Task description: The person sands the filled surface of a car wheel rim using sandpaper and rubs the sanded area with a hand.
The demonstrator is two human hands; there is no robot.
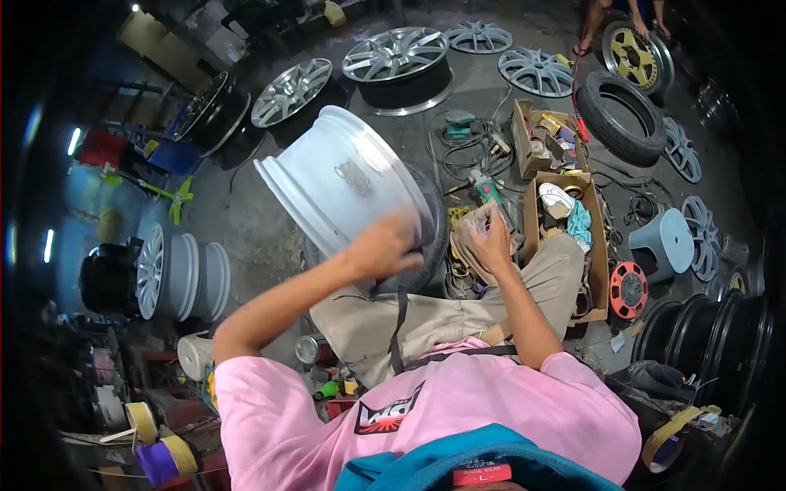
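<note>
A pale grey wheel rim (315, 184), with bare and sanded-looking patches on its barrel, leans tilted on a dark tire (440, 217) in front of me. My left hand (385, 245) is at the rim's near lower edge, smeared by motion, so its fingers and anything in them cannot be made out. Over by my right knee is my right hand (490, 239), its fingers curled together; whatever they hold is too small to name. A tan, crumpled piece (471, 233) lies under or against that hand. A green angle grinder (485, 188) lies just beyond it.
Cardboard boxes (530, 225) with tapes and cloths stand to my right. Beyond are a green sander (459, 124) with cables, a loose tire (620, 119) and a blue stool (667, 241). Finished rims (395, 61) line the back. A person's hands (641, 29) touch a gold-centred wheel.
</note>
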